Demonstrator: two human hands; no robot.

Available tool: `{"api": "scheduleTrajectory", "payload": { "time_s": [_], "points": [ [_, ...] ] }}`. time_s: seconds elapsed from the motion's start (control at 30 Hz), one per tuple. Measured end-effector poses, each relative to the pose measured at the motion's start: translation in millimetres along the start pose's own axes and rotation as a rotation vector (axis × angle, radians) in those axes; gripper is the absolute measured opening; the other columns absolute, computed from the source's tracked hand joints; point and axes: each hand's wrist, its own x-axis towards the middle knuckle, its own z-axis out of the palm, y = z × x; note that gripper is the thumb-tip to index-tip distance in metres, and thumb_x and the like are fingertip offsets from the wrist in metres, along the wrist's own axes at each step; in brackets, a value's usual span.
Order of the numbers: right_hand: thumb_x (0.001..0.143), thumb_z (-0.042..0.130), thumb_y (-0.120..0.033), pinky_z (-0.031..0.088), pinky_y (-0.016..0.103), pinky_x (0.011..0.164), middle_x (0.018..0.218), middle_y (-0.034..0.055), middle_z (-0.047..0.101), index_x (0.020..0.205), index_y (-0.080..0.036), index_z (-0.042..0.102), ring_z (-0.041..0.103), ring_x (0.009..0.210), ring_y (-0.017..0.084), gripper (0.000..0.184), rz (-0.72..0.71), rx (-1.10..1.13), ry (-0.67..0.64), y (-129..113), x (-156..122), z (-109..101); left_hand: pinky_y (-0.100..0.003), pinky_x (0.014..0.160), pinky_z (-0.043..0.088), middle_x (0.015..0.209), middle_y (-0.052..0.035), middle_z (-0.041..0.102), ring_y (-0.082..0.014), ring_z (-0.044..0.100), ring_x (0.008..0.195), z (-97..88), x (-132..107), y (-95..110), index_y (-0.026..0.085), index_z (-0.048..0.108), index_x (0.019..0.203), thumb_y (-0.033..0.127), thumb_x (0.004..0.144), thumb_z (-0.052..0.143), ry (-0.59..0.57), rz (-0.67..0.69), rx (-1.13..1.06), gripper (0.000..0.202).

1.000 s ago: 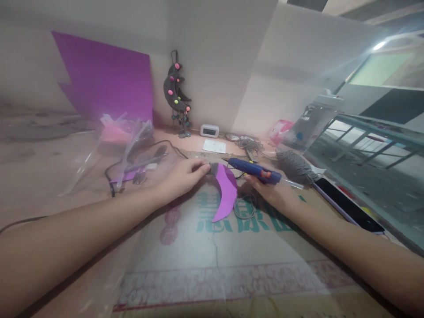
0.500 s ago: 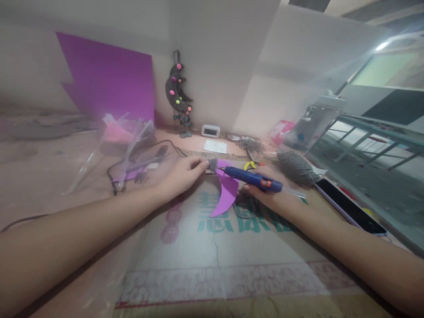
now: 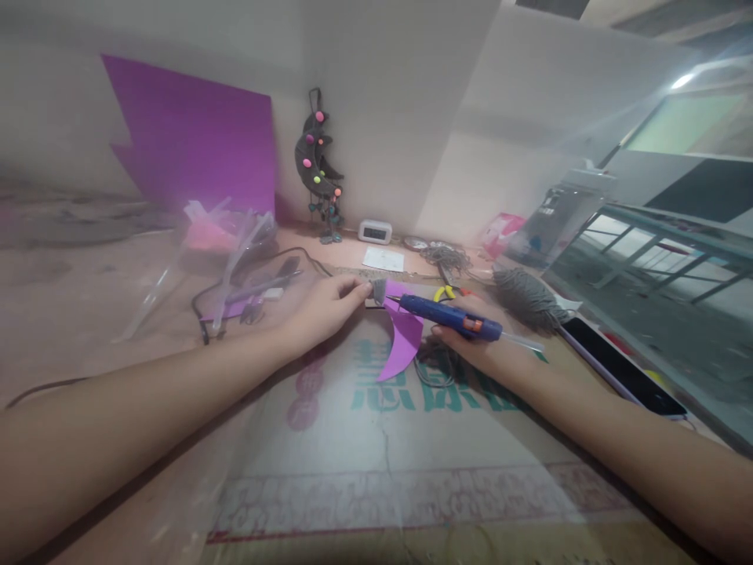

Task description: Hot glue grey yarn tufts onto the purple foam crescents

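My left hand (image 3: 344, 302) pinches the yarn-wrapped end of a purple crescent cut-out (image 3: 405, 345). Grey yarn (image 3: 380, 292) is wound around that upper end, while the lower, pointed part is bare purple. My right hand (image 3: 462, 329) grips a blue hot glue gun (image 3: 450, 315), its metal tip touching or very close to the purple piece just beside the wrapped yarn. A clear glue stick (image 3: 523, 343) juts out of the gun's back. Below the right hand a loose loop of grey yarn (image 3: 435, 373) lies on the printed board.
A grey yarn ball (image 3: 526, 298) and a phone (image 3: 623, 365) lie at the right. Yellow-handled scissors (image 3: 444, 293) are behind the gun. Glue sticks in plastic (image 3: 235, 267) lie left. A decorated moon hanging (image 3: 314, 157), a small clock (image 3: 375, 231) and purple sheets (image 3: 200, 141) are by the wall.
The crescent's lower tip has shifted slightly up and to the right. Both hands and the glue gun stay almost where they were.
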Motion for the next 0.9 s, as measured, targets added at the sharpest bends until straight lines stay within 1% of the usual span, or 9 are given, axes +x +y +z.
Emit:
{"api": "scheduleTrajectory", "payload": {
  "time_s": [0.13,0.3,0.43,0.53,0.7,0.9],
  "points": [
    [0.078,0.056,-0.040,0.041,0.032,0.060,0.066,0.0051,0.058,0.067,-0.020,0.056,0.053,0.065,0.019,0.022,0.024,-0.026,-0.017,1.0,0.6,1.9,-0.024,0.061,0.035,0.066,0.0023,0.056,-0.0133,0.049,0.064,-1.1,-0.3,0.7,0.017,0.056,0.069,0.039,0.090,0.042,0.000,-0.009,0.004,0.034],
    [0.078,0.057,-0.040,0.039,0.030,0.059,0.063,0.0032,0.058,0.064,-0.021,0.055,0.052,0.064,0.018,0.024,0.038,-0.060,-0.063,0.7,1.6,1.3,-0.024,0.061,0.034,0.067,0.0024,0.056,-0.0128,0.048,0.063,-1.0,0.1,0.5,0.017,0.055,0.069,0.039,0.090,0.043,0.000,-0.013,-0.009,0.033],
    [0.078,0.058,-0.039,0.037,0.029,0.059,0.064,0.0027,0.057,0.066,-0.021,0.055,0.052,0.065,0.018,0.023,0.016,-0.062,-0.096,-0.6,2.4,-0.5,-0.024,0.061,0.034,0.066,0.0024,0.056,-0.0126,0.048,0.062,-0.2,0.4,-1.2,0.017,0.056,0.070,0.040,0.090,0.042,-0.002,-0.011,-0.013,0.034],
    [0.079,0.058,-0.043,0.036,0.030,0.058,0.062,0.0028,0.056,0.064,-0.020,0.055,0.050,0.063,0.018,0.026,0.003,-0.086,-0.088,-1.4,2.5,-0.8,-0.024,0.060,0.035,0.066,0.0025,0.057,-0.0124,0.048,0.061,0.3,0.7,-2.7,0.017,0.056,0.070,0.040,0.090,0.042,0.001,-0.006,-0.009,0.034],
    [0.080,0.057,-0.046,0.036,0.030,0.059,0.063,0.0035,0.057,0.064,-0.020,0.055,0.050,0.063,0.019,0.030,-0.012,-0.095,-0.088,-0.3,2.0,0.5,-0.024,0.059,0.035,0.066,0.0020,0.058,-0.0127,0.048,0.060,0.9,0.6,-3.7,0.017,0.056,0.071,0.041,0.090,0.042,0.005,-0.013,0.003,0.034],
    [0.081,0.056,-0.047,0.035,0.029,0.059,0.062,0.0029,0.057,0.063,-0.020,0.054,0.050,0.063,0.018,0.032,-0.011,-0.144,-0.091,2.7,2.4,2.5,-0.024,0.060,0.035,0.069,0.0012,0.059,-0.0137,0.050,0.063,-0.1,-0.4,-1.9,0.017,0.056,0.071,0.042,0.090,0.042,0.002,-0.014,0.020,0.035]
  ]
}}
